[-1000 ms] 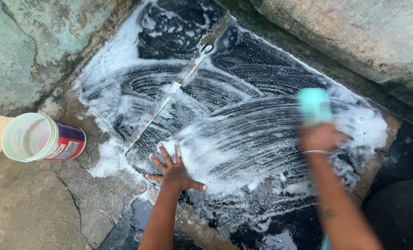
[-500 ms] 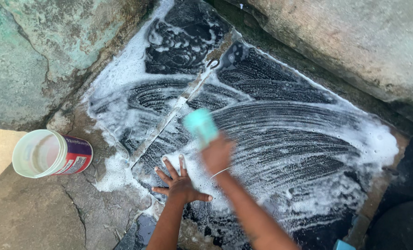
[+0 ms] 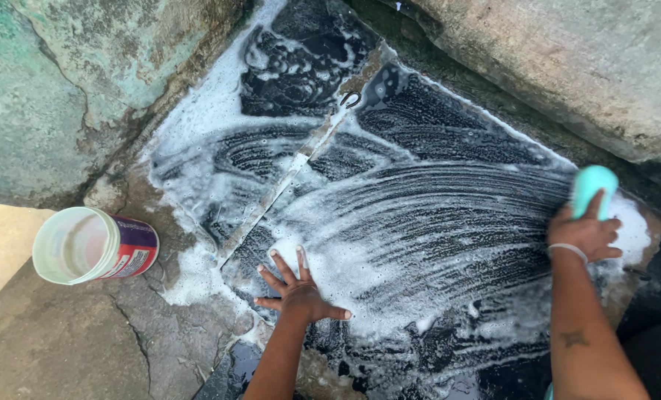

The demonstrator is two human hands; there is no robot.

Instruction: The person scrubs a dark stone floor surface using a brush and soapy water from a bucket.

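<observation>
Cloth (image 3: 419,222): one, dark, wet, spread flat on cracked stone floor (image 3: 64,341); coated in white foam (image 3: 197,148) with curved scrub streaks; pale seam runs diagonally across it.
Brush (image 3: 592,185): one, turquoise, rounded plastic, at the cloth's right edge.
Right hand (image 3: 583,231): clenched around the brush; thin bangle at wrist.
Left hand (image 3: 298,289): released, fingers splayed, pressed flat on the cloth's near edge.
Tub (image 3: 93,246): one, white plastic, cylindrical, on its side, left of cloth.
Walls (image 3: 567,59): rough, weathered stone.
</observation>
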